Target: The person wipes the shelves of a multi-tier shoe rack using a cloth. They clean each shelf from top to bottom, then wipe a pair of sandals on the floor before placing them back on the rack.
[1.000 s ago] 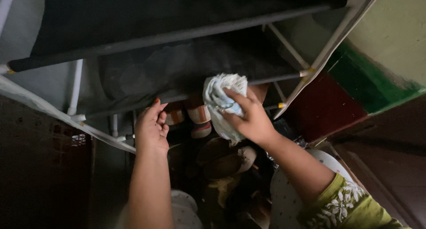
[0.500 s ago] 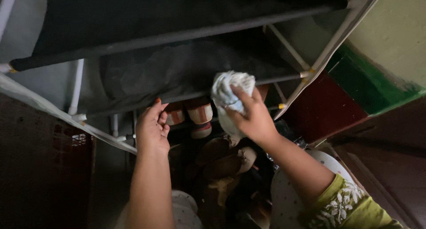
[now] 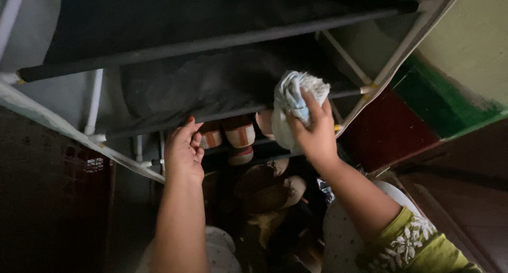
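My right hand (image 3: 317, 135) grips a bunched white and pale blue cloth (image 3: 294, 101) and presses it on the front right part of a black fabric shelf (image 3: 211, 82) of a rack with white tubes. My left hand (image 3: 184, 148) rests with curled fingers on the front bar (image 3: 159, 126) of that same shelf, to the left of the cloth. A second black shelf (image 3: 185, 14) lies above.
Under the shelf stand several shoes, some white with orange stripes (image 3: 238, 134), and brown ones (image 3: 264, 185) lower down. A white rack post (image 3: 92, 101) is at the left. A wall painted cream, green and dark red (image 3: 439, 93) is to the right.
My right hand has slid the cloth to the right along the shelf's front, toward the rack's right post. My left hand has stayed on the bar.
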